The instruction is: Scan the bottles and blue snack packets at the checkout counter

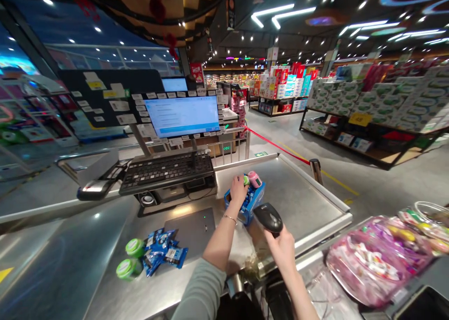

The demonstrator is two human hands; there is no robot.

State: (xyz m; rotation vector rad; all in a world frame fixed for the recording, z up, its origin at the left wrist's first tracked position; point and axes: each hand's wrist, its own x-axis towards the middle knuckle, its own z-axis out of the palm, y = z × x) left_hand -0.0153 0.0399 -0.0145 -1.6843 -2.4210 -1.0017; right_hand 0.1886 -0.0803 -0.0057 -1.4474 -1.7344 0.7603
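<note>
Currently, the left hand (238, 191) curls closed over the top of a blue carton (253, 205) on the steel checkout counter (301, 193), while the right hand (280, 250), just beside it, closes around a black handheld barcode scanner (268, 218) held near the carton.

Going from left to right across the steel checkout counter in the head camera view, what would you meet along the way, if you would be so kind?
Green-lidded tubs → blue foil packets → left hand → black handheld barcode scanner in the right hand → pink-printed plastic bag
</note>
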